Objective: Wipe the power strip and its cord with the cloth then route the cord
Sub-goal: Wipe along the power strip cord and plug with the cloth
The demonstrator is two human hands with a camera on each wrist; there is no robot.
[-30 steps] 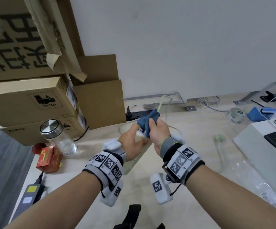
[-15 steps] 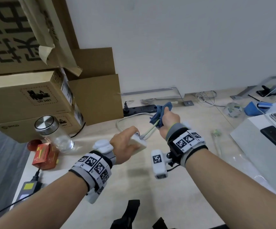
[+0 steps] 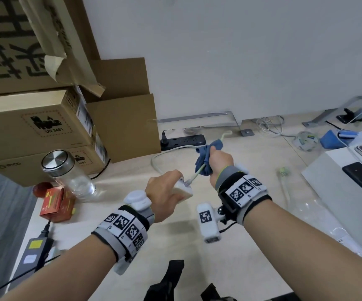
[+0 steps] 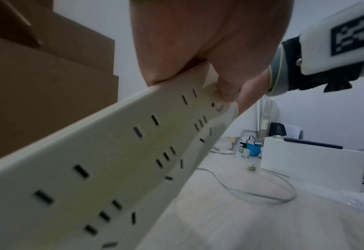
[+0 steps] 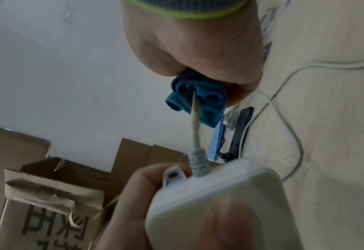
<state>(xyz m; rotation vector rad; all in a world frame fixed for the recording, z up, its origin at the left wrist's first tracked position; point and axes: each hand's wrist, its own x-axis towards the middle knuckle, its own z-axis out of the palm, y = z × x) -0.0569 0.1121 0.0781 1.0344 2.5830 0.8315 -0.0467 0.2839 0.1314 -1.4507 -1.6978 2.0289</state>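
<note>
My left hand [image 3: 164, 192] grips the cord end of a white power strip [image 4: 117, 160] and holds it above the table; its socket face fills the left wrist view. The pale cord [image 5: 194, 128] leaves the strip's end and runs straight into a blue cloth [image 3: 206, 158]. My right hand [image 3: 220, 164] holds that cloth wrapped round the cord, a short way beyond the strip. Past the fist the cord sticks up [image 3: 224, 135], and a slack loop [image 3: 160, 159] lies on the table towards the back.
Stacked cardboard boxes [image 3: 34, 122] line the left. A glass jar with a metal lid [image 3: 67, 174] and a red box [image 3: 55, 205] stand near them. A black power strip [image 3: 184, 140] lies by the wall. A white box [image 3: 345, 192] with phones sits right.
My right hand with the cloth slid away from my left hand along the cord, exposing a stretch of cord between them. The left hand lowered the strip slightly towards me.
</note>
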